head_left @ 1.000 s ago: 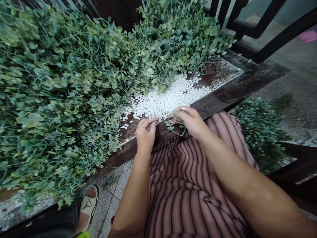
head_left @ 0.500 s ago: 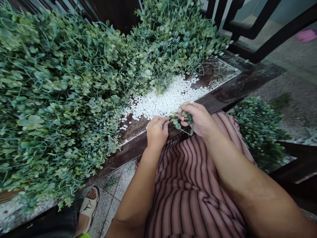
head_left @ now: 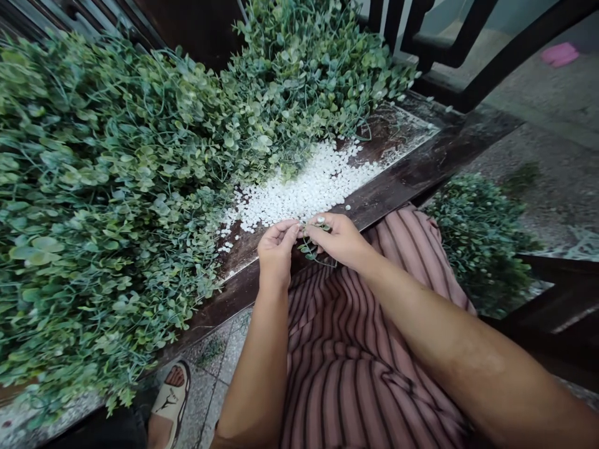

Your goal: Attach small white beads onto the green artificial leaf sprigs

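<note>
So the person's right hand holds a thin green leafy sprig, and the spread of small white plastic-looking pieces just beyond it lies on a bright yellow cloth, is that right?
Not quite: the spread of small white plastic-looking pieces lies on a dark brown wooden surface, as the head view shows. The person's right hand does hold a thin green leafy sprig.

dense greenery blocks left of the hands, while rightward the dark ledge lies open.
</note>
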{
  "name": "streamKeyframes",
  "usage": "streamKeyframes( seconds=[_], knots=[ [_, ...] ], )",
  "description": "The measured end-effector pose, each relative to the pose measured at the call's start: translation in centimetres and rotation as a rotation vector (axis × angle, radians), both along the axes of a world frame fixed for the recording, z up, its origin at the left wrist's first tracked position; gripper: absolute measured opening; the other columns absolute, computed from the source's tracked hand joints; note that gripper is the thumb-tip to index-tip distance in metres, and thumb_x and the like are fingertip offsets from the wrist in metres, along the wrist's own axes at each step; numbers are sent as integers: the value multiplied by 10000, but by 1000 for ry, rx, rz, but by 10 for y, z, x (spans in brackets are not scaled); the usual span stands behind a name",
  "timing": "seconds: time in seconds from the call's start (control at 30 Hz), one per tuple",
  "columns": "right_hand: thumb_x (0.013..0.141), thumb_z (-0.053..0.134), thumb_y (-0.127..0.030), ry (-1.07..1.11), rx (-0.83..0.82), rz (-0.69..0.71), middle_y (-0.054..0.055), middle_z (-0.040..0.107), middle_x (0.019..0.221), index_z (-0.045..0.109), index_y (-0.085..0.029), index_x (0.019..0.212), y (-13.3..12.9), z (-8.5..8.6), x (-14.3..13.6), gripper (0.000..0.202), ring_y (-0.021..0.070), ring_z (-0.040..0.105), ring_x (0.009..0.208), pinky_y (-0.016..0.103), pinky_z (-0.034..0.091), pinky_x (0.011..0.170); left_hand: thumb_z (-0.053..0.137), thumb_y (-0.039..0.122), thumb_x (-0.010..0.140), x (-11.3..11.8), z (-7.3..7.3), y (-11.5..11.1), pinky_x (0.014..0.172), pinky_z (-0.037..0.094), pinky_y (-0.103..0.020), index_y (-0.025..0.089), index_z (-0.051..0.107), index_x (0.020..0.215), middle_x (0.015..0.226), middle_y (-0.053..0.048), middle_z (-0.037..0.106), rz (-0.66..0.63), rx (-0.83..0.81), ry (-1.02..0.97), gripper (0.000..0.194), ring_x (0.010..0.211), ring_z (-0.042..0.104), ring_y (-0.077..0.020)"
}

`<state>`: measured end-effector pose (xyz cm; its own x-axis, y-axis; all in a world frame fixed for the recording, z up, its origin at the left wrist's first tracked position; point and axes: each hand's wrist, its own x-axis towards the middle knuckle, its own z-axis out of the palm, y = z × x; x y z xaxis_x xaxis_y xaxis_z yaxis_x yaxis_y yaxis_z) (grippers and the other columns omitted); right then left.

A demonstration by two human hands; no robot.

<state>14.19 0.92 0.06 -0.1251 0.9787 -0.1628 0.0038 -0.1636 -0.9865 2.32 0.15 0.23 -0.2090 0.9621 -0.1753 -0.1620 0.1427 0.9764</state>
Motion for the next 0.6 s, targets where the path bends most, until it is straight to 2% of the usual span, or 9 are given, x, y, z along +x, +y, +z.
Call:
streamKeyframes(
  seconds=[0.1, 0.3, 0.47, 0.6],
  knots=[
    [678, 511, -248, -9, 52, 4, -11, 558, 589, 591, -146, 638, -1, -2, -1, 136, 83, 457, 517, 208, 375, 508, 718, 221, 584, -1, -1, -2, 700, 473, -222, 172, 691, 755, 665, 11, 672, -23, -21, -5, 180, 613, 583, -73],
    [693, 499, -267, -20, 99, 27, -11, 512, 601, 548, -147, 618, -3, -5, -3, 150, 94, 467, 571, 215, 391, 539, 722, 212, 570, -7, -2, -3, 775, 477, -264, 177, 711, 734, 764, -15, 702, -113, -36, 7, 168, 726, 613, -115],
    [702, 492, -253, 21, 111, 84, -8, 523, 580, 539, -147, 596, -5, -2, -3, 157, 103, 498, 583, 232, 404, 584, 753, 217, 526, -14, -1, -3, 625, 467, -206, 166, 692, 670, 612, 14, 654, -138, -80, -70, 165, 571, 555, -70],
    [707, 477, -226, 28, 138, 100, 10, 572, 607, 553, -142, 599, -6, -1, -5, 156, 108, 516, 602, 237, 408, 614, 755, 217, 524, -14, 1, -3, 543, 423, -171, 149, 681, 673, 543, 29, 603, -89, -106, -135, 180, 507, 503, -42]
  ],
)
